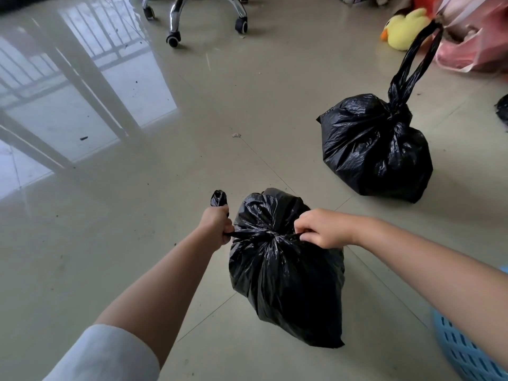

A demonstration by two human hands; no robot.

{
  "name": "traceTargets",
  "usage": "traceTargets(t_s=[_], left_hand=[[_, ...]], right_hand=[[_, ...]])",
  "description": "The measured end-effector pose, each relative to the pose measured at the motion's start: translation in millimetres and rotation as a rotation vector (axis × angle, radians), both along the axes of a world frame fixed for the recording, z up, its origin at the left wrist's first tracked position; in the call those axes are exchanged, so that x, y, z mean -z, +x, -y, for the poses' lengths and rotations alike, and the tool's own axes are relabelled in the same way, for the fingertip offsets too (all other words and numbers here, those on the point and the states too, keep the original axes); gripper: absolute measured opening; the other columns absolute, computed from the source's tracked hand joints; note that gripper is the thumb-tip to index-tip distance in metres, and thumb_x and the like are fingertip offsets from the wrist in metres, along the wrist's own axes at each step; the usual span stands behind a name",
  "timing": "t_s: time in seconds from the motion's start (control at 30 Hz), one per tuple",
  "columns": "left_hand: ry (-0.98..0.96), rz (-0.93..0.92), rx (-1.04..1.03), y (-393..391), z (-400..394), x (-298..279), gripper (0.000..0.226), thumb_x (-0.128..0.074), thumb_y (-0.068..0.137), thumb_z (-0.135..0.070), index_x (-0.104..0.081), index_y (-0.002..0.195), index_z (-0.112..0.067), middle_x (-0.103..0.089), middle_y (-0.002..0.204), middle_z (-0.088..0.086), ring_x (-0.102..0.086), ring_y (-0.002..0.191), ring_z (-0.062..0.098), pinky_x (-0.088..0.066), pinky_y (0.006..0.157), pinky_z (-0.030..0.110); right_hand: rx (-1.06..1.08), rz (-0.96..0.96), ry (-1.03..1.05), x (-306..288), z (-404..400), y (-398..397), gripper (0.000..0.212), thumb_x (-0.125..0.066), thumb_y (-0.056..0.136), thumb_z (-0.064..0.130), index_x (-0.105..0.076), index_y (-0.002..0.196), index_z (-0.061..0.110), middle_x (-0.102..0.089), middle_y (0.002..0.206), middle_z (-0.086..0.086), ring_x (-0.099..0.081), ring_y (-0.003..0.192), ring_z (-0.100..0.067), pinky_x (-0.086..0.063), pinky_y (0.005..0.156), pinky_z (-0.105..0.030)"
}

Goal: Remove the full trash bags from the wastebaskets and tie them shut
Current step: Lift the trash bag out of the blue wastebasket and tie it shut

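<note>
- Near bag [286,273] sits on the floor [192,119] right under the person, out of any basket, its neck gathered into a tight waist at the top.
- Thin black film, crinkled and glossy: soft, slick, and by my reckoning easy to tear if yanked hard. It slumps rather than stands stiff, so the load looks light to middling.
- Best hold is where the hands already are: the two twisted tails on either side of the knot, not the belly of the bag.
- Left hand [217,226] is a closed fist round the left tail, with a stub of plastic poking out above the knuckles.
- Right hand [321,229] is curled tight on the right tail, fingers pinched down close beside the knot, touching the bag's top.
- Both tails run taut and level out from the centre, so this reads as cinching a knot; whether it is the first throw or the second I cannot tell.
- Far bag [376,147] stands well apart, up and to the right, already tied, its long loops standing tall.
- A blue basket [464,350] peeks in at the lower right, just beside the right forearm.
- Risk as I see it: slick film slipping through the fists, or the knot loosening once let go.
</note>
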State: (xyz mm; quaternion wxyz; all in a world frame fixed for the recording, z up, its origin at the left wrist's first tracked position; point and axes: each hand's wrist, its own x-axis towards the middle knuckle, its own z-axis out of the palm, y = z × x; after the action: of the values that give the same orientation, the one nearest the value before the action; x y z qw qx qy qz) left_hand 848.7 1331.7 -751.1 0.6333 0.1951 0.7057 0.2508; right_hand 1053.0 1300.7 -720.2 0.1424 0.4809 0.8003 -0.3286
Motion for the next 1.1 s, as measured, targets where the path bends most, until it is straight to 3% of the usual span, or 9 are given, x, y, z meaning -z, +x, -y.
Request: traceTargets(t_s=[0.1,0.23,0.33,0.43,0.57,0.73,0.9,1.0,1.1], left_hand=[[0.081,-0.002,0.066,3.6,-2.3,-2.9,0.037,-0.034,0.098,-0.015,-0.027,0.062,-0.017,-0.022,0.021,-0.007,-0.021,0.016,0.003,-0.014,0.034,0.003],[0.254,-0.088,0.198,12.8,-10.9,-20.6,0.031,-0.038,0.097,-0.017,-0.037,0.067,-0.018,-0.039,0.043,-0.002,-0.037,0.021,0.002,-0.023,0.036,0.012],[0.333,-0.028,0.190,15.5,-18.7,-44.9,0.026,-0.041,0.098,-0.016,-0.045,0.072,-0.019,-0.053,0.063,0.000,-0.055,0.050,0.007,-0.037,0.051,0.020],[0.381,0.017,0.149,23.6,-23.6,-65.0,0.025,-0.044,0.094,-0.003,-0.049,0.073,-0.015,-0.052,0.070,0.002,-0.049,0.061,0.010,-0.041,0.057,0.020],[0.488,-0.102,0.129,53.0,-33.5,-82.9,0.020,-0.038,0.084,0.010,-0.045,0.092,-0.007,-0.047,0.076,0.007,-0.046,0.063,0.015,-0.040,0.060,0.026],[0.598,-0.232,0.277,97.3,-55.8,-115.4,0.023,-0.043,0.084,-0.017,-0.038,0.062,-0.016,-0.035,0.060,0.004,-0.034,0.057,0.021,-0.022,0.050,0.026],[0.700,-0.388,0.452,132.0,-79.4,-129.5,0.031,-0.042,0.093,-0.017,-0.034,0.064,-0.018,-0.034,0.061,0.001,-0.032,0.053,0.014,-0.023,0.049,0.027],[0.741,-0.466,0.484,147.5,-95.2,-131.3,0.028,-0.040,0.092,-0.012,-0.038,0.064,-0.013,-0.036,0.059,0.002,-0.033,0.055,0.019,-0.024,0.051,0.027],[0.763,-0.575,0.543,157.6,-101.2,-132.1,0.033,-0.045,0.089,-0.012,-0.036,0.058,-0.013,-0.033,0.054,0.005,-0.032,0.058,0.023,-0.021,0.050,0.028]], right_hand=[[0.027,0.020,0.020,-1.3,-4.4,0.9,0.023,-0.044,0.094,0.014,-0.058,0.108,0.001,-0.046,0.095,-0.002,-0.053,0.105,-0.027,-0.041,0.090,-0.032],[0.072,0.060,0.042,-5.8,-14.1,8.0,0.017,-0.043,0.094,0.015,-0.058,0.100,0.009,-0.049,0.096,-0.005,-0.049,0.091,-0.022,-0.040,0.084,-0.032],[0.138,0.084,0.067,-12.2,-21.3,28.0,0.010,-0.044,0.093,0.014,-0.054,0.090,0.015,-0.046,0.092,0.001,-0.046,0.089,-0.018,-0.041,0.084,-0.032],[0.214,0.101,0.028,-16.5,-22.2,44.7,0.020,-0.045,0.093,0.016,-0.059,0.106,0.010,-0.053,0.099,-0.003,-0.049,0.093,-0.019,-0.039,0.086,-0.027],[0.328,0.072,-0.086,-29.8,-29.9,58.7,0.029,-0.046,0.091,0.013,-0.058,0.117,0.011,-0.061,0.116,-0.006,-0.055,0.098,-0.015,-0.045,0.091,-0.028],[0.609,0.022,0.172,-53.5,-70.1,106.2,0.026,-0.048,0.089,0.008,-0.063,0.109,0.002,-0.064,0.113,-0.014,-0.053,0.092,-0.021,-0.037,0.063,-0.012],[1.119,-0.107,0.352,-54.1,-119.5,166.3,0.039,-0.049,0.091,0.018,-0.051,0.126,0.000,-0.057,0.118,-0.022,-0.054,0.106,-0.030,-0.042,0.087,-0.031],[1.328,-0.316,0.302,-48.0,-141.3,187.5,0.063,-0.052,0.092,0.024,-0.021,0.144,0.008,-0.031,0.150,-0.014,-0.035,0.135,-0.029,-0.032,0.108,-0.034],[1.484,-0.543,0.273,-40.7,-160.0,196.1,0.083,-0.054,0.091,0.027,0.003,0.148,0.010,-0.014,0.157,-0.011,-0.022,0.142,-0.028,-0.023,0.114,-0.034]])
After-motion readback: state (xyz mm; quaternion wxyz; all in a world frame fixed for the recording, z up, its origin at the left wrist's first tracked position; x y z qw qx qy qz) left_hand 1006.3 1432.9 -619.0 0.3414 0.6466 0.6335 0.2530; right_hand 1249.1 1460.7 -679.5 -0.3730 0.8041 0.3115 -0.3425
